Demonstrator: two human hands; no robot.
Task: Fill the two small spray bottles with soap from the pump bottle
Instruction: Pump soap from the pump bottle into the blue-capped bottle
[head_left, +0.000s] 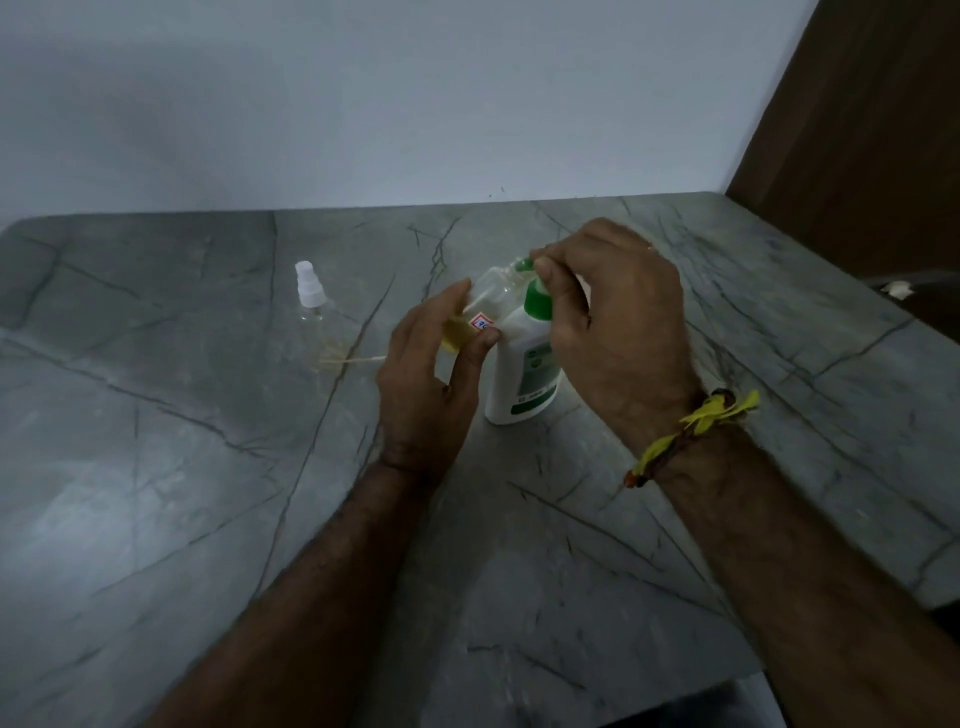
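Note:
A white pump bottle (524, 374) with a green pump head stands on the grey stone table (208, 493). My right hand (618, 332) sits over its pump head, fingers curled on the green top. My left hand (431, 379) grips a small clear spray bottle (485, 306), tilted, its open neck up against the green nozzle. That bottle holds some yellow liquid and has a red and white sticker. A second small clear spray bottle (317, 317) with a white spray cap on stands apart to the left.
A pale wall runs along the table's far edge. A dark wooden panel (857, 130) rises at the back right corner. The table's right edge drops off near my right forearm, with a small pale object (898, 289) beyond it.

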